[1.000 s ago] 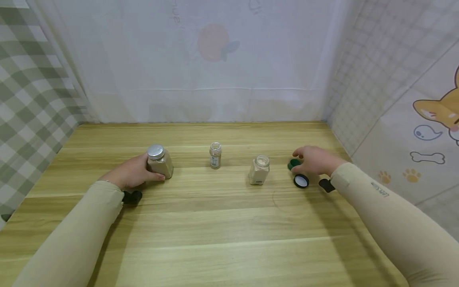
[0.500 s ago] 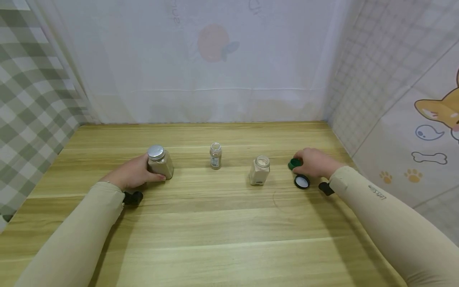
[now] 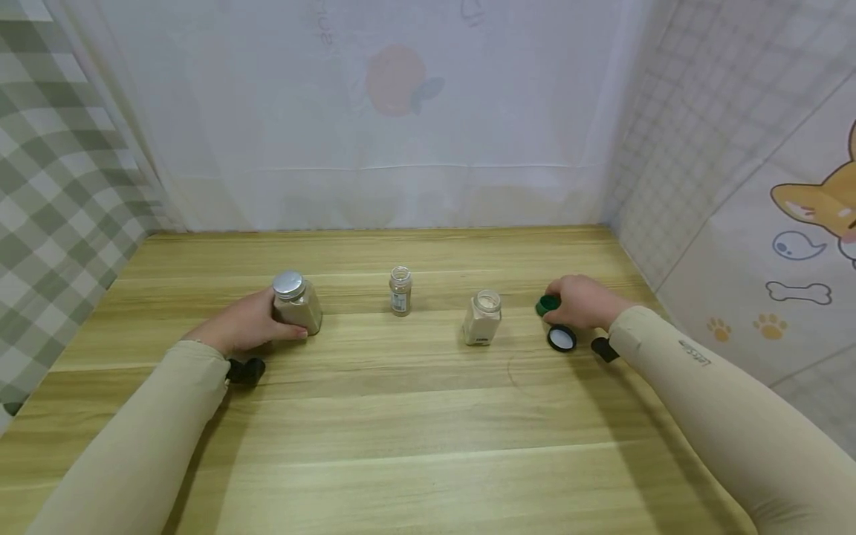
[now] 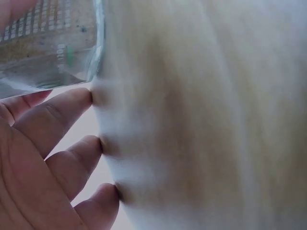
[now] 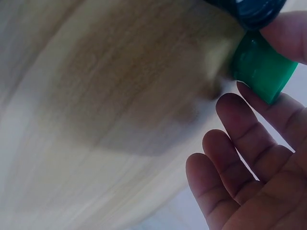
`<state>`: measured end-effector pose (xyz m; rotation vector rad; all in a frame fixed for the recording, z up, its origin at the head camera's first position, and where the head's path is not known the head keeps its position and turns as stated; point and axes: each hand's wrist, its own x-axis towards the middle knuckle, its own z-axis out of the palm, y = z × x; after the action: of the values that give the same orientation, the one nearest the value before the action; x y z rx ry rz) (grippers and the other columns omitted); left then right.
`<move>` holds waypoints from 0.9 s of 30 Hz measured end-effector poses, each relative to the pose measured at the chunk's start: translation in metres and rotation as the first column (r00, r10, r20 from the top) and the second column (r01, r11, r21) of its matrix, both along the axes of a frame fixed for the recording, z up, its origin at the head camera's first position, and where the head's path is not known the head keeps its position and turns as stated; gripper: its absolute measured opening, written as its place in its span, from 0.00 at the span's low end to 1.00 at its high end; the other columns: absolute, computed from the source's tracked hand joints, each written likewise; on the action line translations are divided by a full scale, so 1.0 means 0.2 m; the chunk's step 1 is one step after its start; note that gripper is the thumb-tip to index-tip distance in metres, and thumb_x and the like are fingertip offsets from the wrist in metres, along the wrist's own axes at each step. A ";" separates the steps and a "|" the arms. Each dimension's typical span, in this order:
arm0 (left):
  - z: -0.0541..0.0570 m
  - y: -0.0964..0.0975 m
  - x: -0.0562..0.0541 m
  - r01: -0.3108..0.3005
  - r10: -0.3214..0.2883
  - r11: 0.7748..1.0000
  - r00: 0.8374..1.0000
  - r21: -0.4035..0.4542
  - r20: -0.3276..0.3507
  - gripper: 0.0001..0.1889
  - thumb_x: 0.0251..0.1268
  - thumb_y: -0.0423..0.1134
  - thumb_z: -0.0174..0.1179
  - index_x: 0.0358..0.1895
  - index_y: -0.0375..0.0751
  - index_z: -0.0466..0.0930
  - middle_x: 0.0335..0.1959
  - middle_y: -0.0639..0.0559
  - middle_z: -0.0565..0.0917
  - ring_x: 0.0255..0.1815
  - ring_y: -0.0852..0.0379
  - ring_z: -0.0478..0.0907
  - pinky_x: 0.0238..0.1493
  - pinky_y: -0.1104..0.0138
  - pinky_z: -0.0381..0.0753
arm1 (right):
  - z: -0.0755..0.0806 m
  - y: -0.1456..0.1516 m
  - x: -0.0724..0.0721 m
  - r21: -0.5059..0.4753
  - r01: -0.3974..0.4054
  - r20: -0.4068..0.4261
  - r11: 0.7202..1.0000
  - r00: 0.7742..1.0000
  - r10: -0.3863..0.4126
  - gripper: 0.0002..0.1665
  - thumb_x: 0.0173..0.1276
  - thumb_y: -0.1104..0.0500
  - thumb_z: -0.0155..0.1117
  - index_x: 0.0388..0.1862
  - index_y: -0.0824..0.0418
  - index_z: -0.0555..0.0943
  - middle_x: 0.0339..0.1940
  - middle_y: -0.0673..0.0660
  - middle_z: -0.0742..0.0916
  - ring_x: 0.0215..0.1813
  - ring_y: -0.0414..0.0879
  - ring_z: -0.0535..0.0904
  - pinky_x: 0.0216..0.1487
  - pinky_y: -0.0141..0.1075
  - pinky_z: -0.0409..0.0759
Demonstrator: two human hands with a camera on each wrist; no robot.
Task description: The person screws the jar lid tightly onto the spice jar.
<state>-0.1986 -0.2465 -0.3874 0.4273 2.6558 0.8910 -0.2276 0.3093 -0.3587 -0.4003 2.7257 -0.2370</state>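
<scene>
At the left of the head view, my left hand (image 3: 249, 324) holds a square glass jar (image 3: 302, 310) with a silver screw lid (image 3: 289, 284) and pale contents. The jar stands upright on the table; the left wrist view shows its printed side (image 4: 48, 52) between thumb and fingers. On the right, my right hand (image 3: 585, 301) pinches a green cap (image 3: 547, 305) between thumb and index finger, its other fingers loosely bent. Just in front of that hand lies a black lid (image 3: 562, 339), white inside up. The black lid also shows at the top of the right wrist view.
Between the hands stand a small lidless glass jar (image 3: 400, 291) with a label and an open square jar (image 3: 481, 321) of pale powder. The wooden table (image 3: 401, 446) meets a white curtain (image 3: 267, 148) at the back and patterned cloth on both sides.
My right thumb and fingers have closed on the green cap, which stays in about the same place. The left hand and its jar have not visibly moved.
</scene>
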 end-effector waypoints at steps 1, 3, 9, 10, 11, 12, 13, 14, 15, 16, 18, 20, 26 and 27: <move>0.00 0.00 0.00 0.003 -0.003 1.000 1.000 0.011 0.005 0.45 0.62 0.54 0.77 0.75 0.38 0.63 0.65 0.35 0.81 0.69 0.35 0.77 0.71 0.40 0.72 | 0.00 0.00 0.00 0.000 -0.001 -0.002 1.000 1.000 0.001 0.28 0.72 0.53 0.72 0.60 0.73 0.82 0.49 0.65 0.89 0.41 0.49 0.83 0.42 0.42 0.84; 0.02 -0.01 0.00 0.008 -0.009 0.999 1.000 0.039 0.017 0.46 0.62 0.54 0.77 0.76 0.39 0.62 0.66 0.36 0.81 0.69 0.36 0.77 0.70 0.40 0.72 | 0.00 0.00 -0.01 0.000 -0.001 -0.003 1.000 1.000 0.001 0.28 0.72 0.53 0.72 0.60 0.73 0.82 0.50 0.65 0.89 0.41 0.49 0.83 0.42 0.42 0.84; 0.13 -0.04 -0.01 -0.015 0.013 0.997 1.000 0.078 0.027 0.52 0.65 0.56 0.74 0.83 0.39 0.52 0.77 0.30 0.68 0.78 0.28 0.64 0.72 0.33 0.66 | 0.00 -0.01 -0.01 0.003 0.009 -0.004 1.000 1.000 -0.009 0.27 0.72 0.53 0.73 0.59 0.72 0.82 0.50 0.65 0.89 0.41 0.49 0.83 0.43 0.41 0.83; 0.15 -0.04 -0.01 -0.019 0.018 0.998 1.000 0.066 0.016 0.53 0.66 0.57 0.73 0.84 0.40 0.50 0.80 0.30 0.65 0.80 0.27 0.61 0.73 0.31 0.64 | 0.00 -0.01 -0.01 0.003 0.008 -0.005 1.000 1.000 -0.008 0.27 0.71 0.53 0.73 0.59 0.72 0.82 0.49 0.64 0.89 0.41 0.49 0.83 0.42 0.42 0.83; 0.18 -0.05 -0.01 -0.024 0.024 0.998 1.000 0.050 0.003 0.53 0.68 0.59 0.71 0.84 0.41 0.49 0.82 0.30 0.61 0.81 0.26 0.58 0.73 0.30 0.63 | 0.00 -0.01 -0.01 0.003 0.008 -0.004 1.000 1.000 -0.008 0.27 0.71 0.53 0.73 0.59 0.72 0.82 0.49 0.64 0.89 0.41 0.49 0.82 0.42 0.42 0.83; 0.21 -0.05 -0.01 -0.027 0.027 0.999 1.000 0.047 -0.009 0.53 0.69 0.59 0.70 0.85 0.42 0.48 0.83 0.30 0.58 0.83 0.26 0.55 0.74 0.29 0.61 | 0.00 -0.01 -0.01 0.002 0.006 -0.003 1.000 1.000 -0.006 0.27 0.71 0.53 0.73 0.59 0.72 0.82 0.49 0.64 0.89 0.41 0.49 0.82 0.42 0.42 0.83; 0.24 -0.05 -0.01 -0.033 0.035 0.998 0.999 0.052 -0.021 0.52 0.70 0.60 0.68 0.85 0.42 0.47 0.85 0.31 0.55 0.84 0.26 0.52 0.75 0.29 0.59 | 0.00 -0.01 -0.01 0.002 0.005 -0.003 1.000 1.000 -0.005 0.27 0.71 0.53 0.73 0.59 0.72 0.82 0.49 0.64 0.89 0.41 0.49 0.82 0.42 0.42 0.83; 0.27 -0.04 -0.01 -0.044 0.046 0.997 0.998 0.057 -0.037 0.51 0.71 0.61 0.67 0.85 0.43 0.47 0.86 0.34 0.54 0.85 0.28 0.50 0.76 0.30 0.57 | 0.00 -0.01 -0.01 0.003 0.001 -0.004 1.000 1.000 -0.001 0.27 0.71 0.53 0.73 0.59 0.72 0.82 0.49 0.64 0.89 0.41 0.49 0.82 0.42 0.42 0.83; 0.30 -0.04 0.00 -0.056 0.059 0.996 0.997 0.062 -0.055 0.51 0.72 0.61 0.66 0.86 0.44 0.47 0.87 0.36 0.52 0.86 0.29 0.48 0.77 0.30 0.55 | 0.00 -0.01 -0.01 0.004 -0.001 -0.004 1.000 1.000 0.001 0.27 0.71 0.53 0.73 0.59 0.72 0.82 0.49 0.64 0.89 0.41 0.49 0.82 0.42 0.42 0.83; 0.33 -0.03 0.00 -0.072 0.079 0.994 0.994 0.083 -0.079 0.51 0.72 0.62 0.66 0.86 0.46 0.47 0.87 0.38 0.51 0.87 0.30 0.47 0.78 0.30 0.53 | 0.00 -0.01 -0.01 0.003 -0.002 -0.003 1.000 1.000 0.002 0.27 0.72 0.53 0.73 0.59 0.73 0.82 0.49 0.64 0.89 0.41 0.49 0.82 0.42 0.42 0.83; 0.38 0.01 0.01 -0.105 0.123 0.985 0.984 0.139 -0.127 0.49 0.72 0.62 0.65 0.86 0.49 0.48 0.88 0.44 0.51 0.88 0.34 0.45 0.80 0.31 0.51 | 0.00 -0.01 -0.01 0.002 -0.002 0.000 1.000 1.000 0.002 0.27 0.72 0.53 0.72 0.58 0.73 0.82 0.49 0.64 0.89 0.41 0.49 0.82 0.42 0.42 0.83; 0.42 0.06 0.03 -0.130 0.167 0.972 0.968 0.193 -0.186 0.48 0.72 0.62 0.65 0.86 0.53 0.49 0.88 0.49 0.52 0.74 0.38 0.73 0.79 0.36 0.56 | 0.00 0.00 -0.01 0.005 -0.002 0.000 1.000 1.000 0.002 0.26 0.72 0.53 0.72 0.58 0.73 0.82 0.48 0.64 0.89 0.40 0.49 0.82 0.42 0.41 0.82; 0.50 0.30 0.08 -0.071 0.158 0.970 0.909 0.231 -0.386 0.40 0.76 0.54 0.65 0.83 0.51 0.57 0.86 0.54 0.59 0.10 0.58 0.60 0.48 0.60 0.79 | 0.00 0.00 -0.01 0.010 -0.004 -0.003 1.000 1.000 0.004 0.27 0.71 0.53 0.72 0.58 0.73 0.82 0.48 0.64 0.89 0.40 0.49 0.81 0.41 0.40 0.81; 0.50 0.34 0.09 -0.057 0.142 0.975 0.904 0.216 -0.402 0.39 0.76 0.54 0.65 0.83 0.50 0.57 0.86 0.53 0.60 0.10 0.58 0.61 0.41 0.61 0.79 | 0.00 0.00 -0.01 0.010 -0.004 -0.004 1.000 1.000 0.004 0.27 0.71 0.53 0.72 0.58 0.73 0.82 0.48 0.64 0.89 0.40 0.49 0.81 0.41 0.40 0.81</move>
<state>-0.1813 -0.1783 -0.2867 0.5910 3.0056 1.2261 -0.2303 0.3084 -0.3586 -0.4040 2.7287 -0.2223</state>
